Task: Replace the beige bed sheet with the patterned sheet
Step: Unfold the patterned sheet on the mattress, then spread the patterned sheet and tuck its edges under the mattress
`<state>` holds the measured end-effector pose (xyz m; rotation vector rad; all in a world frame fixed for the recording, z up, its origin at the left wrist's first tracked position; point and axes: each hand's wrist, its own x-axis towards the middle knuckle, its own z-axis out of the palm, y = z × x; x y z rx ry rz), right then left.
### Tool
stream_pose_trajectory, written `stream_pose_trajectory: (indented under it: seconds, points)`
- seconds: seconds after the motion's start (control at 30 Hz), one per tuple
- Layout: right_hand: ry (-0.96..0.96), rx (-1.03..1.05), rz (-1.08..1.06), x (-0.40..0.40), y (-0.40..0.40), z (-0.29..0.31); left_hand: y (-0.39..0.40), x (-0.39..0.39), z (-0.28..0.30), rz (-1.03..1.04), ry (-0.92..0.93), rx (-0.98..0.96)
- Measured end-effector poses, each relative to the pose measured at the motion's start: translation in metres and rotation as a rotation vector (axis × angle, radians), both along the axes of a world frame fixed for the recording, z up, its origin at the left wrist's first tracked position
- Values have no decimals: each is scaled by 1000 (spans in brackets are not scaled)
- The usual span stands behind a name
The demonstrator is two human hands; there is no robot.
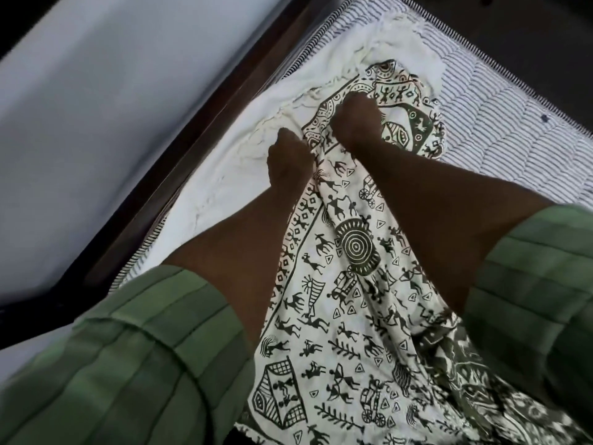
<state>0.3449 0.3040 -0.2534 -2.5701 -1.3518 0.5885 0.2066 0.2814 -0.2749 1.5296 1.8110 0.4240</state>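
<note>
- Green pleated sleeves [134, 354] fill the lower corners nearest the camera, one on each forearm, both pushed up above the wrist
- Left hand [288, 159] is curled into a fist, knuckles down, gripping the edge of the cream cotton sheet printed with dark green tribal figures, wheels and carts [340, 316]; its fingers are tucked under and hidden
- Right hand [356, 118] is likewise closed tight, just beside the left and a little further up the bed, bunching the same patterned sheet near its bordered corner
- Between and below the two forearms the patterned sheet runs toward the camera in loose folds, its fringed hem showing at the bottom edge
- Beyond the right hand a crumpled bundle of the patterned sheet, with darker green panels, lies heaped on the bed
- Under and to the left of both hands lies a plain off-white, wrinkled sheet [224, 168], reaching up past the bundle toward the head of the bed; whether this is the beige one I cannot tell for sure
- Right of the bundle the quilted mattress with fine dark stripes [500, 149] is bare
- Along the left side runs a dark wooden bed frame [179, 162], touching the mattress edge, with a pale wall [96, 91] beyond it
</note>
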Motion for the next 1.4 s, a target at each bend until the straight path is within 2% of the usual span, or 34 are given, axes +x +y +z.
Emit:
stream_pose_trajectory:
  seconds: [0.13,0.23,0.33,0.5,0.63,0.7,0.77,0.83,0.9,1.0,1.13,1.23,1.37,1.4]
  points:
    - [1,-46,304,-44,-27,-2,-48,-36,-15,-1,27,121]
    - [38,-75,510,-88,-67,-13,-103,-77,-27,19,146,255]
    - [143,-163,665,-142,-105,-21,-155,-134,-28,76,308,218]
    - [208,-195,919,-226,-159,-19,-220,-221,-15,251,433,42]
    - [168,-229,1014,-274,-184,-11,-246,-257,-3,263,399,53]
    - [128,-199,1035,-290,-189,-7,-252,-270,3,386,332,89]
    - [98,-129,1032,-306,-191,-2,-256,-292,10,595,212,96]
    - [101,-81,1001,-316,-184,1,-254,-316,10,750,140,-11]
    - [112,-116,983,-324,-173,-2,-251,-336,8,740,67,-149]
    - [115,-188,960,-340,-160,-9,-238,-358,-4,697,-57,-258]
    - [121,-75,916,-357,-159,-16,-224,-370,-16,588,98,-351]
    - [253,160,842,-369,-165,-13,-217,-373,-8,793,82,-197]
    - [335,162,971,-392,-165,-15,-197,-387,9,1254,-134,207]
    - [322,153,1041,-396,-165,-19,-197,-391,10,1338,-184,250]
